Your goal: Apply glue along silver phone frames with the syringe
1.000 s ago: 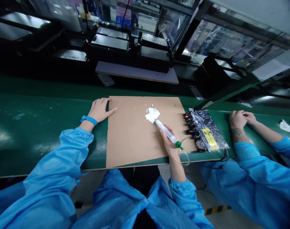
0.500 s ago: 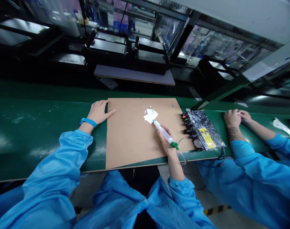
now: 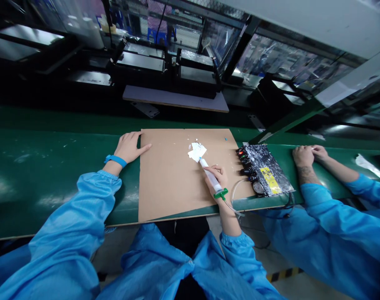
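A brown cardboard sheet [image 3: 171, 175] lies on the green conveyor belt [image 3: 52, 166]. My left hand [image 3: 130, 146] rests flat on the sheet's far left corner, fingers spread, a blue band on the wrist. My right hand [image 3: 217, 180] is closed around a clear syringe-like dispenser [image 3: 211, 177] with a green end cap and a thin tube trailing off it. The dispenser's tip touches a small scrap of white paper [image 3: 196, 151] smeared with white paste on the cardboard.
A black control box [image 3: 264, 168] with knobs, red lights and a yellow label sits at the cardboard's right edge. Beyond it a co-worker's hands [image 3: 308, 156] in blue sleeves rest on the belt. Dark machines [image 3: 165, 66] and a grey board stand behind the belt.
My right hand has slid slightly back along the dispenser and rolled inward, its tip still on the white paper. My left hand has stayed put. The co-worker's hands shifted a little.
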Tool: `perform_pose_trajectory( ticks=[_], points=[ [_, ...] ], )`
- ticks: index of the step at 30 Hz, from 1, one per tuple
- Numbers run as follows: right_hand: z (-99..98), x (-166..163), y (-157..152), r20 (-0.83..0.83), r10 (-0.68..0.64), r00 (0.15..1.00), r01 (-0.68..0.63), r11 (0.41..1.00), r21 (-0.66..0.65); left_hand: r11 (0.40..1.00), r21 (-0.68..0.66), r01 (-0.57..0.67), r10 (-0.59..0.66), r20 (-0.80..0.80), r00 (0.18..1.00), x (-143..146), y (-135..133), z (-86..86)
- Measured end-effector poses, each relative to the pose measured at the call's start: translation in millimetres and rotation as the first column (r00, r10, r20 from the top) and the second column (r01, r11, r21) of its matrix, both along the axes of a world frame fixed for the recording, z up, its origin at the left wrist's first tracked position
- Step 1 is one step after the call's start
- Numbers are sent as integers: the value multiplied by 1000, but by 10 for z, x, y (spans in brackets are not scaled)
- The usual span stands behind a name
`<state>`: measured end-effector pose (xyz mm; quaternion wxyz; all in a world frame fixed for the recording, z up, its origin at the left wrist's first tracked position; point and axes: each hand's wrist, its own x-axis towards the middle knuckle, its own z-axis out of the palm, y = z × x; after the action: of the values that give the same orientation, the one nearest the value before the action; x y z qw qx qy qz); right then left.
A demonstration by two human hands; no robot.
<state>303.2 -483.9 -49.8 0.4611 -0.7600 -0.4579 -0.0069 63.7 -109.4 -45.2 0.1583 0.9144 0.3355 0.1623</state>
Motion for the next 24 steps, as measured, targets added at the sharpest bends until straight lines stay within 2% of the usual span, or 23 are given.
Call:
perform_pose_trajectory(
  ticks=[4,8,11,15,19,24],
  points=[
    [-115,47,22,28,34,999,-38,986,163,1000,-2,6,-6,-2,1000,1,1,3],
    [-134,91,53,108,36,994,-62,965,256,1000,0,7,-7,-4,1000,5,-6,7],
    [-122,79,75,115,43,992,-71,966,248,1000,5,6,-6,5,1000,-1,-13,19],
    [-102,8,90,40,68,997,-73,989,131,999,43,21,-23,58,998,5,-67,63],
    [-64,-45,92,-7,98,995,-98,993,67,987,107,119,-130,101,986,120,-303,128],
    [49,-59,75,-8,102,995,-101,990,102,942,66,328,-334,134,933,367,-846,130]
  ],
)
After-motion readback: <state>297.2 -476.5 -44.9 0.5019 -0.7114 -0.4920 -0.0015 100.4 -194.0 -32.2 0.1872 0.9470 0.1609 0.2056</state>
